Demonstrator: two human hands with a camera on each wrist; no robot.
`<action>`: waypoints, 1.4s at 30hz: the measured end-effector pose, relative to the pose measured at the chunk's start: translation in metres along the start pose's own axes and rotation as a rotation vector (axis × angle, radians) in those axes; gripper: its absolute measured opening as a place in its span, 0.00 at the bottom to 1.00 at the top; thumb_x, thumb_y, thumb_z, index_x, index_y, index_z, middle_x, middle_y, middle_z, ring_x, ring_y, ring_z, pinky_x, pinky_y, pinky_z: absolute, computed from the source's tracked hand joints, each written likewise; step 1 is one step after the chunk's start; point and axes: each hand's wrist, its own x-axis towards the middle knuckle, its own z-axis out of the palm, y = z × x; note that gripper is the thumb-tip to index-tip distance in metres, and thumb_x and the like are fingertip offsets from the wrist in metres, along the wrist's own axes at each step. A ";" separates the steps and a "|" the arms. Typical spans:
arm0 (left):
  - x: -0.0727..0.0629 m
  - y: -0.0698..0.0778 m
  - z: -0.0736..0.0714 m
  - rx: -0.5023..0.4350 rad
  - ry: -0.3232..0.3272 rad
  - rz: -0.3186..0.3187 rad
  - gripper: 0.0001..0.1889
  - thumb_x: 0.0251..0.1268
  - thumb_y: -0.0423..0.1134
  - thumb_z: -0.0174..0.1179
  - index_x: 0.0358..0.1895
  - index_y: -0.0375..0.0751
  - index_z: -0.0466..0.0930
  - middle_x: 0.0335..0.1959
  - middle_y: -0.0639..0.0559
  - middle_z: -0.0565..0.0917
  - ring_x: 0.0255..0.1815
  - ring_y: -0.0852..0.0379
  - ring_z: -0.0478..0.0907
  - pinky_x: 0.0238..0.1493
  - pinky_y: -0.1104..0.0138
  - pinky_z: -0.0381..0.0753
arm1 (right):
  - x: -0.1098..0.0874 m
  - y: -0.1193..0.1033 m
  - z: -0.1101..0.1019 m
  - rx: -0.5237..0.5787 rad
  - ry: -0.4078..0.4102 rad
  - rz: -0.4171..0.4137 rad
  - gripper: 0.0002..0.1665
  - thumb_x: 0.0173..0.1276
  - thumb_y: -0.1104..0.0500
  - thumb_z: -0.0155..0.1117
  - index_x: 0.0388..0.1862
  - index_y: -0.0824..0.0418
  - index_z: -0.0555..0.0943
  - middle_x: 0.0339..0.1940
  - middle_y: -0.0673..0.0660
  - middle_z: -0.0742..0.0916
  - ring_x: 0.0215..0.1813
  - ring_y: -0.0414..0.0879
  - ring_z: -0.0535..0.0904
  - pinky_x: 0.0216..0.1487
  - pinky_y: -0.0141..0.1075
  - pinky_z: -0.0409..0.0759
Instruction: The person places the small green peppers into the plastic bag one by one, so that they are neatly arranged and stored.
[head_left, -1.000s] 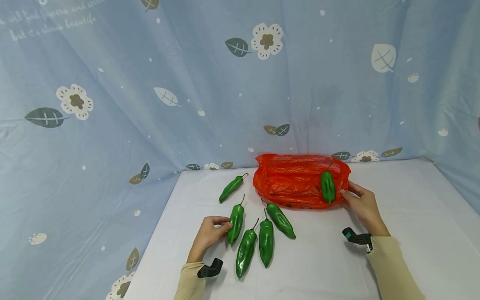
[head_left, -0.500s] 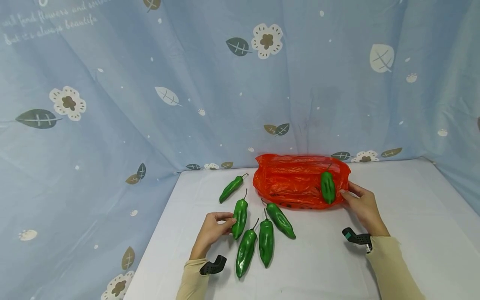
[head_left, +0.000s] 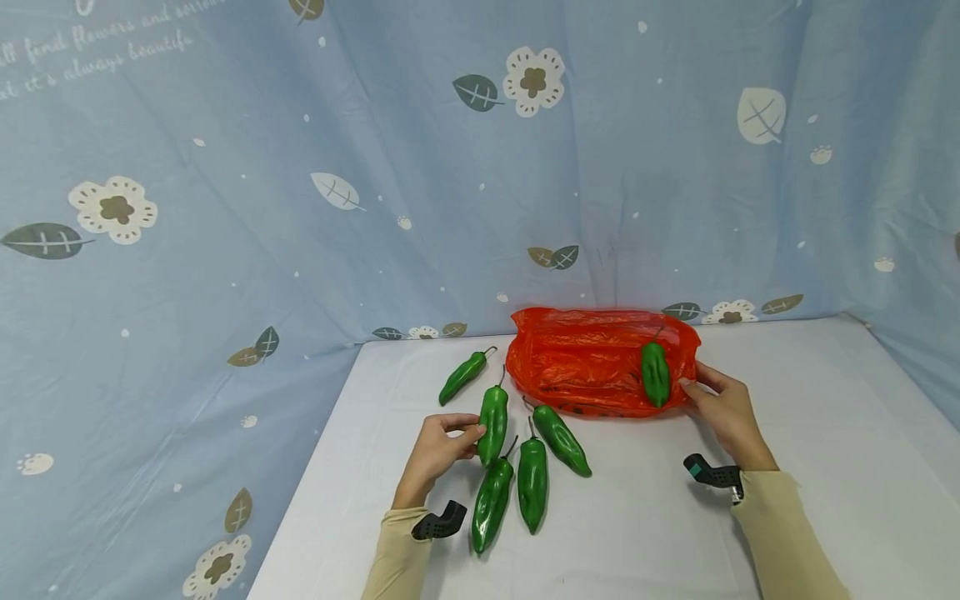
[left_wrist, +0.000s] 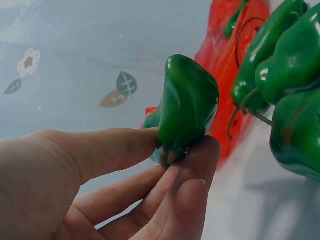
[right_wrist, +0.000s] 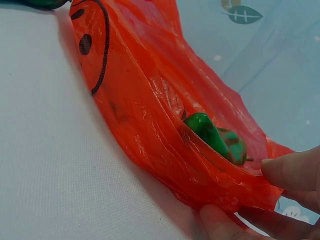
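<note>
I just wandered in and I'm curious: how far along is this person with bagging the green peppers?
It looks early. Done: one green pepper shows inside the red bag. In hand: the left hand pinches another pepper, outside the bag, while the right hand holds the bag's edge. Apparently left: four more peppers lying on the white table.

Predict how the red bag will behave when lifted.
The red bag will probably sag and fold, since it looks thin and wrinkled. It also seems light for its size, being translucent in places. The green pepper inside lies near the right hand, so that end would likely droop.
</note>
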 end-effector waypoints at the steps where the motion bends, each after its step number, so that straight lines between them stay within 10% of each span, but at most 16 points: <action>1: 0.000 0.001 0.001 -0.003 0.001 0.004 0.17 0.70 0.35 0.66 0.57 0.30 0.85 0.45 0.38 0.89 0.28 0.60 0.88 0.35 0.66 0.89 | 0.000 0.000 0.000 0.001 0.000 -0.004 0.38 0.84 0.52 0.51 0.84 0.63 0.53 0.80 0.77 0.62 0.74 0.71 0.71 0.48 0.29 0.87; 13: 0.000 0.015 0.008 -0.016 0.033 0.032 0.19 0.70 0.39 0.68 0.58 0.32 0.85 0.51 0.36 0.86 0.31 0.53 0.89 0.38 0.60 0.91 | 0.000 0.000 -0.001 -0.027 0.006 -0.009 0.37 0.83 0.52 0.52 0.83 0.63 0.56 0.79 0.77 0.65 0.63 0.56 0.80 0.46 0.28 0.87; 20: 0.004 0.028 0.016 -0.049 -0.004 0.049 0.19 0.69 0.39 0.68 0.58 0.32 0.85 0.50 0.35 0.87 0.32 0.49 0.91 0.38 0.62 0.91 | -0.001 0.000 -0.002 0.001 -0.004 -0.002 0.38 0.84 0.51 0.51 0.84 0.63 0.54 0.80 0.77 0.63 0.74 0.70 0.70 0.46 0.25 0.87; 42: 0.021 0.056 0.046 -0.092 -0.039 0.083 0.18 0.69 0.40 0.69 0.57 0.34 0.86 0.48 0.38 0.86 0.31 0.56 0.89 0.40 0.63 0.91 | 0.001 0.001 -0.002 0.010 -0.008 0.015 0.38 0.83 0.50 0.51 0.84 0.63 0.54 0.81 0.76 0.62 0.74 0.69 0.70 0.46 0.26 0.87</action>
